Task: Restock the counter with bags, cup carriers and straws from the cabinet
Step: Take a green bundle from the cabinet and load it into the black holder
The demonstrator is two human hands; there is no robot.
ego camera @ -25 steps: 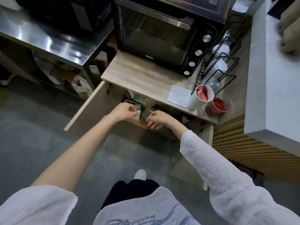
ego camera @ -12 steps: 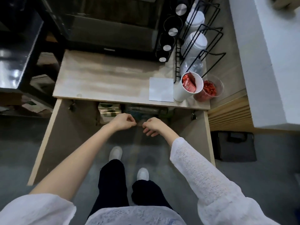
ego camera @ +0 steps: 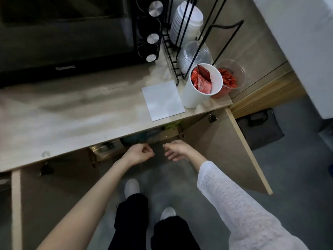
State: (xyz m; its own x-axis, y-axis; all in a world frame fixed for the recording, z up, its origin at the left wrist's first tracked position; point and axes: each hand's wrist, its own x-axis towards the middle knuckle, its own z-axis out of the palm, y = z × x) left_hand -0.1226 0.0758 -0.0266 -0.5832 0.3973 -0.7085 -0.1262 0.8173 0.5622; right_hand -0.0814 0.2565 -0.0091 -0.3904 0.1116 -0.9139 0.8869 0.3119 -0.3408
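Note:
The cabinet under the wooden counter (ego camera: pixel 75 120) stands open, both doors swung out. Only the front of its shelf shows: a cardboard box of packed goods (ego camera: pixel 106 148), clear and teal plastic packs (ego camera: pixel 144 137) and something green (ego camera: pixel 171 126). Which of these are bags, cup carriers or straws I cannot tell. My left hand (ego camera: pixel 138 154) hovers just in front of the shelf, fingers curled into a fist with nothing visible in it. My right hand (ego camera: pixel 177 150) is beside it, a small gap between them, fingers loosely spread and holding nothing.
On the counter are a black oven (ego camera: pixel 72 33), a white paper sheet (ego camera: pixel 163 100), a white cup of red sachets (ego camera: pixel 201 87), a clear cup of red pieces (ego camera: pixel 232 78) and a wire rack of lids (ego camera: pixel 187 20). The right door (ego camera: pixel 248 150) and the left door (ego camera: pixel 16 204) flank my legs. A dark bag (ego camera: pixel 259 129) lies on the floor.
Both hands have drawn back out of the cabinet, from touching the packs on the shelf to hovering in front of it. My view has tipped down over the counter.

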